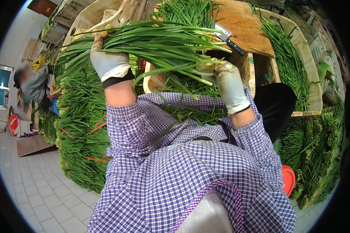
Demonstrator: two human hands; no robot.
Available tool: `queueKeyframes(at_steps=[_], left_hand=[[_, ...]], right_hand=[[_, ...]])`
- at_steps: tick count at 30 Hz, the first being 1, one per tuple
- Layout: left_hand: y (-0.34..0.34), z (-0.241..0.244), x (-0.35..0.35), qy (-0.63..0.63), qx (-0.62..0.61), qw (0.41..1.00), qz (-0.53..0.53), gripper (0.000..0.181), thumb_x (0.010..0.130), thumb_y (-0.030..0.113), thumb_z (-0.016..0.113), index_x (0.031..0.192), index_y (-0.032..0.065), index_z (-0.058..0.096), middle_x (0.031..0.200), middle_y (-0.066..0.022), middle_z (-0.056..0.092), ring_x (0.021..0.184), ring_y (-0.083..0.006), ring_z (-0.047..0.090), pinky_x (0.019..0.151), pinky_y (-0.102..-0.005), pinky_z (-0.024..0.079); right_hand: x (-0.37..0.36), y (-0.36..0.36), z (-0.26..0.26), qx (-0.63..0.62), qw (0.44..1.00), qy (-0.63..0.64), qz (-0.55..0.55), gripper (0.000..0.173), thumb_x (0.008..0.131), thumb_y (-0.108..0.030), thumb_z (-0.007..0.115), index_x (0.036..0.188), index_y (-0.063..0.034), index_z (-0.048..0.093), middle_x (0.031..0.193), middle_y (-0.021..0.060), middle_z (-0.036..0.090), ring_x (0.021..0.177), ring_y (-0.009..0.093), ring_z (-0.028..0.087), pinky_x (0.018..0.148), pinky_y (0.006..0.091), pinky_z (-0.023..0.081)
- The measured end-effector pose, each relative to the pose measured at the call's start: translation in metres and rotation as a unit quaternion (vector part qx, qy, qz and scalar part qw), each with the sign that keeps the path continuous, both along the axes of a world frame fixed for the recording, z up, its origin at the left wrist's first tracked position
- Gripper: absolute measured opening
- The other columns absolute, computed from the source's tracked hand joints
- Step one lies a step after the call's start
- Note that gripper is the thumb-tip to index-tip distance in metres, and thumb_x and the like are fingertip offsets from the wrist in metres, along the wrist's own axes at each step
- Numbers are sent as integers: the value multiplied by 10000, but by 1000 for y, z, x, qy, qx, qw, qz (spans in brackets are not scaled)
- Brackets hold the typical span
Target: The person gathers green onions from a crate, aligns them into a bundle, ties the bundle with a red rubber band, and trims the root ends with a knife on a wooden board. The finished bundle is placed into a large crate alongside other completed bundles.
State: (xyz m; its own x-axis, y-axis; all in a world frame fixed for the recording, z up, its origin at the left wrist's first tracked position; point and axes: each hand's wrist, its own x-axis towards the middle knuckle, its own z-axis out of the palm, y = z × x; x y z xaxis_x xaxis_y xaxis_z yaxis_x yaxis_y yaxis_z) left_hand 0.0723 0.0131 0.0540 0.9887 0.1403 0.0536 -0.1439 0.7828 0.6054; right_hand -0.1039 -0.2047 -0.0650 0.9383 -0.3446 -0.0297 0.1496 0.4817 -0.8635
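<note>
A loose bunch of garlic chives (151, 43) stretches sideways between my hands, leaf tips at the left and pale stem ends at the right. My left hand (110, 59), in a soiled whitish glove, grips the leafy part, its thumb pointing up. Gloved too, my right hand (227, 81) has its fingers closed at the pale stem ends. Just beyond, a black-handled cleaver (234, 46) lies on a wooden board (245, 26), beside a pile of more chives (186, 13). Cut leaves (189, 113) rest on the checked apron in my lap.
Bundled chives with red ties (84, 131) are stacked at the left. A plastic crate (316, 87) of chives stands at the right, with more bundles (312, 157) below and a red round lid (288, 180). Another person (36, 84) sits at far left.
</note>
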Motion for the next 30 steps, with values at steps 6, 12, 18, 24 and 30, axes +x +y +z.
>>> queueKeyframes(at_steps=[6,12,18,24,30], left_hand=[[21,6,10,-32,16,999,30,226,968,210,510,869,21,585,1006,-158,635,975,-327,615,911,-502,521],[25,8,7,-47,8,998,44,183,945,186,541,857,31,582,994,-127,624,922,-293,603,874,-474,529],[24,16,-7,-19,-1,999,39,241,951,254,550,878,28,590,1002,-144,639,952,-313,618,875,-503,534],[18,16,-7,-25,-30,999,2,182,957,179,531,885,24,592,992,-129,641,951,-287,624,908,-488,530],[16,16,-5,-41,-9,999,6,184,961,162,553,872,9,603,973,-117,664,920,-260,636,885,-482,555]], right_hand=[[-16,-53,-37,-290,939,156,-97,263,981,-216,572,997,34,651,924,93,701,808,154,660,756,263,535],[-23,43,40,-557,803,-136,-162,279,736,-178,808,954,-62,678,876,53,668,774,224,605,706,332,474],[6,45,52,-575,736,-243,-262,297,672,-129,835,870,-90,618,869,53,643,790,240,603,707,354,467],[18,45,64,-696,641,-192,-263,489,648,-150,822,1113,-202,684,1147,28,589,1110,247,492,947,421,359],[35,31,57,-620,701,-205,-287,334,705,-28,748,1019,-113,673,922,46,637,886,287,581,798,383,439]])
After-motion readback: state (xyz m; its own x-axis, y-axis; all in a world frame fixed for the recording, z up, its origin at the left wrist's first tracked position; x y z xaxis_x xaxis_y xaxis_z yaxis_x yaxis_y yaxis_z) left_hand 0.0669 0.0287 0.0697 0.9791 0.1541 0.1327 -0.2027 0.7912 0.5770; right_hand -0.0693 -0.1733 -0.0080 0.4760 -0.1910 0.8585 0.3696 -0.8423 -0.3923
